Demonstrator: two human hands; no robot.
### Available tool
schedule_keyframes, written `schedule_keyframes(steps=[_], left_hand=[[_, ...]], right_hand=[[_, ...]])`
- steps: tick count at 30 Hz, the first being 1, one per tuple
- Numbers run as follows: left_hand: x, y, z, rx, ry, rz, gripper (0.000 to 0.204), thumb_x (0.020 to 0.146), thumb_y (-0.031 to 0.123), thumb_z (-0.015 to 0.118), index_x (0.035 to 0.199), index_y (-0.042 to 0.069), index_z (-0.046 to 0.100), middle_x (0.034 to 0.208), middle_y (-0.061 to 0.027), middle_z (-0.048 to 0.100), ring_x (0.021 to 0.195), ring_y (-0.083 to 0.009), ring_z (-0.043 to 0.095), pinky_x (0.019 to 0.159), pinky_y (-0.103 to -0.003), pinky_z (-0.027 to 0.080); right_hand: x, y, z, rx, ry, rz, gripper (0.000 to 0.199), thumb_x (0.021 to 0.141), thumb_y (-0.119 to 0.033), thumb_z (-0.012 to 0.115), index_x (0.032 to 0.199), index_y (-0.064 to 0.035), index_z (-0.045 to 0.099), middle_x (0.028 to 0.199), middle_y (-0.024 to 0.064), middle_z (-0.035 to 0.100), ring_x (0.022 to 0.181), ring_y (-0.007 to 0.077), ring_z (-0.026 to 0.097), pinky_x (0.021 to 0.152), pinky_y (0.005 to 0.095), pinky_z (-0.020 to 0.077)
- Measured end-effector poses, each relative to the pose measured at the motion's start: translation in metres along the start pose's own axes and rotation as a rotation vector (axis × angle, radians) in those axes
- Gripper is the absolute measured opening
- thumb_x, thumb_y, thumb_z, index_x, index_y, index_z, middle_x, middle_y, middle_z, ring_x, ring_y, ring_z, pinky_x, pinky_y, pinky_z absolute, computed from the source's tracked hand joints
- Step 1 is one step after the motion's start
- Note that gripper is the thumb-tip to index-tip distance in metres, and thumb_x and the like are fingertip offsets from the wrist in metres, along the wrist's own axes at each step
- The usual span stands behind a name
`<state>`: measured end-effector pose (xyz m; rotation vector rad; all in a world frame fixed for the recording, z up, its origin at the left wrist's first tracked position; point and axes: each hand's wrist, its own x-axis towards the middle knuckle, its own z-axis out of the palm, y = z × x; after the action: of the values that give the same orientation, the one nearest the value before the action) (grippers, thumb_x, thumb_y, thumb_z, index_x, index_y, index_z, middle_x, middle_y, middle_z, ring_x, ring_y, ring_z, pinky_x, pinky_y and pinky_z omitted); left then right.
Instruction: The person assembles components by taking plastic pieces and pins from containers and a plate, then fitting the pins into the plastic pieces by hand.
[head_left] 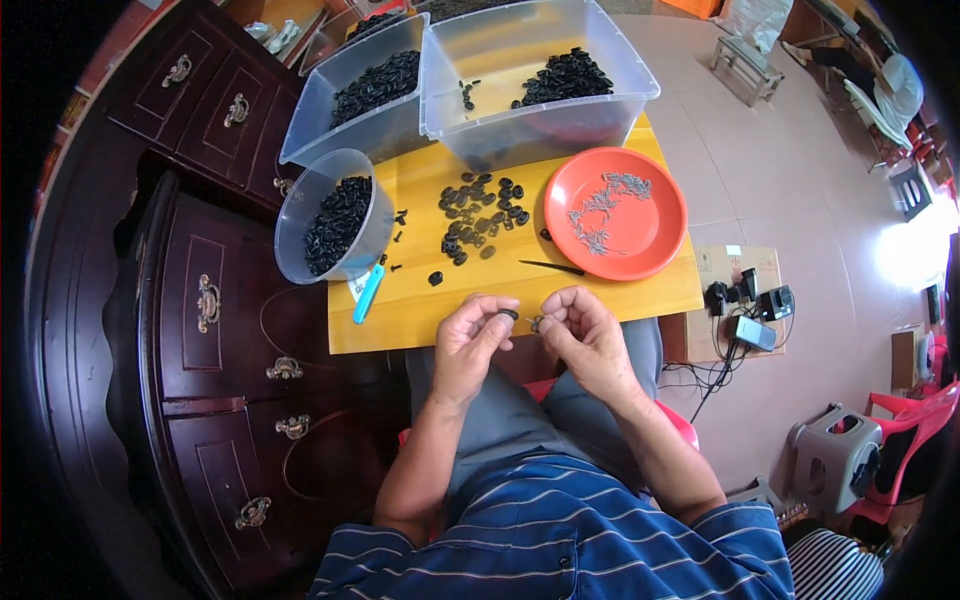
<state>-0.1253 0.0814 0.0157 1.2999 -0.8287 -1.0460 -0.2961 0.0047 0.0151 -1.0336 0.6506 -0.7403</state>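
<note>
My left hand (468, 345) is closed in a pinch on a small black oval piece (509, 314) above the front edge of the yellow table. Beside it, my right hand (592, 345) pinches small grey metal pins (536, 323), one of them pointing toward the black piece. A narrow gap separates the two hands. Just beyond them lie a loose cluster of black oval pieces (487, 222) and a thin dark pointed tool (552, 267). An orange-red round dish (563, 181) to the right holds many grey metal pins (597, 240).
Two clear plastic bins (540, 125) (308, 130) with black pieces stand at the back. A clear round tub (380, 225) of small black parts and a light-blue-handled tool (369, 294) are at the left. Dark wooden drawers (200, 360) flank the table; cabled devices (750, 330) lie on cardboard at the right.
</note>
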Motion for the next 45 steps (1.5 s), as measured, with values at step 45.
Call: schedule_keyframes(steps=[45], left_hand=[[-0.003, 0.016, -0.002, 0.162, -0.152, 0.055, 0.031, 0.097, 0.003, 0.063, 0.127, -0.001, 0.065, 0.095, 0.0009, 0.062, 0.077, -0.0046, 0.059, 0.073, -0.019, 0.051]], right_hand=[[0.001, 0.005, 0.0, -0.121, 0.016, -0.029, 0.013, 0.094, -0.001, 0.064, 0.107, -0.0019, 0.059, 0.086, -0.0029, 0.06, 0.075, 0.0025, 0.054, 0.066, 0.0199, 0.0462]])
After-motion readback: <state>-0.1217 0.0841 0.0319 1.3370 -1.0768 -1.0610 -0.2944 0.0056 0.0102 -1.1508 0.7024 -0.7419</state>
